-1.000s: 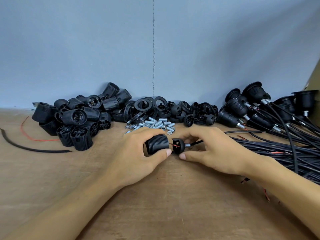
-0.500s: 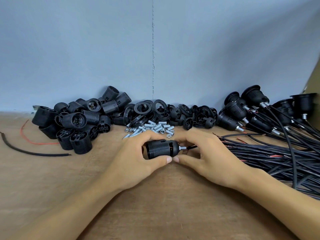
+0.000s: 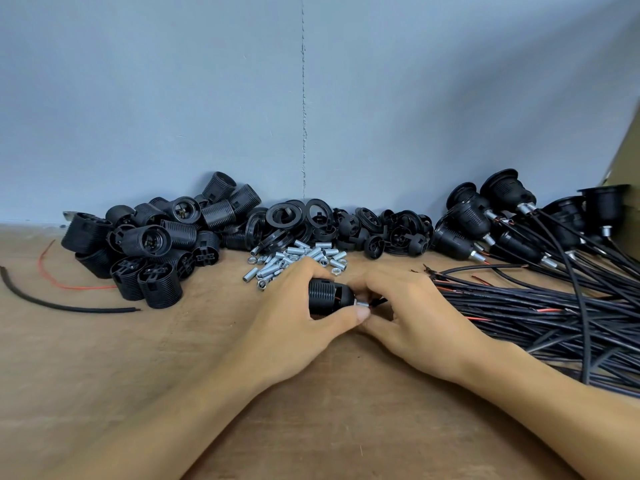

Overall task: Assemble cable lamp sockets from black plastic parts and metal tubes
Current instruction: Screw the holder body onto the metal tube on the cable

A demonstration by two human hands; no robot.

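Left grip (image 3: 294,313) was wrapped round the lamp socket (image 3: 325,299), thumb underneath and fingers over the top, with the socket lying on its side. I couldn't tell whether it touched the counter (image 3: 104,375).

Socket: matte black plastic, cylindrical, with a ribbed threaded body and a smooth domed cap on the end facing the right grip (image 3: 415,317). A sliver of red showed at the seam between body and cap.

Right grip had its fingertips curled in, pinching the short bright metal tube (image 3: 362,304) that stuck out of the cap. Its thumb met the left thumb below. A black cable (image 3: 379,301) ran out of the tube and under the right fingers.

- Just beyond the left grip's knuckles: scattered silver tubes and nuts (image 3: 298,258).
- Behind and left of the left grip: a heap of ribbed black socket bodies (image 3: 156,244), some with open mouths showing metal contacts.
- Straight behind both grips: flat black collar rings (image 3: 298,220) and small domed caps (image 3: 391,233).
- Behind and right of the right grip: finished sockets (image 3: 485,216) with flanges, tubes and cables fitted.
- Right of the right grip: a thick cable bundle (image 3: 536,313), glossy black, with some red cores bared.
- Well left of the left grip: a black cable offcut (image 3: 52,304) and a thin red wire (image 3: 69,285).

The counter was worn brown board and the wall (image 3: 173,98) was flat grey-blue.
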